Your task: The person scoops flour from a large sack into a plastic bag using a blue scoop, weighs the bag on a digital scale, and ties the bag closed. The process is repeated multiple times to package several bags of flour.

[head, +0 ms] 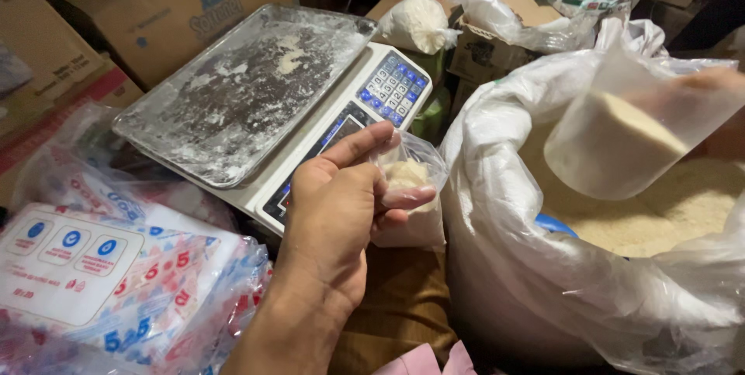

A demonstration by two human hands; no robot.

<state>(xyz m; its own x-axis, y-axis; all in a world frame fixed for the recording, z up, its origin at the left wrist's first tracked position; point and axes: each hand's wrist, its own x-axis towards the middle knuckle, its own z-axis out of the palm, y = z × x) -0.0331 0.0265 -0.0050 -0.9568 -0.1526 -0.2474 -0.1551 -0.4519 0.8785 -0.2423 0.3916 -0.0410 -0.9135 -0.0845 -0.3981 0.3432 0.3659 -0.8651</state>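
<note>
Our left hand (341,204) pinches open a small bag (410,189), partly filled with pale grain, beside the scale (256,103). Our right hand (725,111), mostly out of view, seems to hold a loaded scoop (621,138) over the sack (543,282); filling looks unfinished, and the dusty scale pan is bare.

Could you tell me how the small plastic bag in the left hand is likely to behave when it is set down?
The small plastic bag looks thin and partly filled with pale powder, so it would probably slump rather than stand. Its open top, pinched by the left hand, could spill if tipped.
</note>
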